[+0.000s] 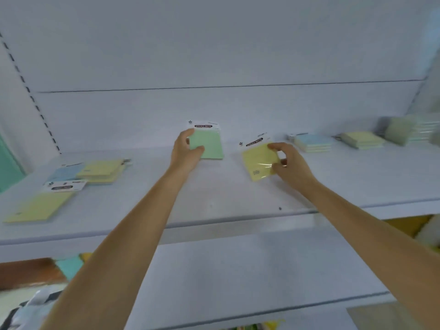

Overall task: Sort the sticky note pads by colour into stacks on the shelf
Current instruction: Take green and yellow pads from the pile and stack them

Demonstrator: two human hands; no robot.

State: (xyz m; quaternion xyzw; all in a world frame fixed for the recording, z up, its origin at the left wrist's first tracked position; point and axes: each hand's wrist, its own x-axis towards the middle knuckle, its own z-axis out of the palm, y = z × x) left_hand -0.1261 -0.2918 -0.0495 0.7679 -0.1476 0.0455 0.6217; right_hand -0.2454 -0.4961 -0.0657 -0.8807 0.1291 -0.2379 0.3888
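Note:
My left hand grips a green sticky note pad by its left edge, near the back of the white shelf. A yellow pad in clear wrap is held tilted in my right hand, which pinches its right side. On the left of the shelf lie a large yellow pad, a small pile of yellow pads and a blue pad. To the right stand a blue-topped stack and a yellow-topped stack.
More wrapped pads are blurred at the far right of the shelf. A second white shelf sits below, with colourful items at its left and under it. The upright with slots bounds the left side.

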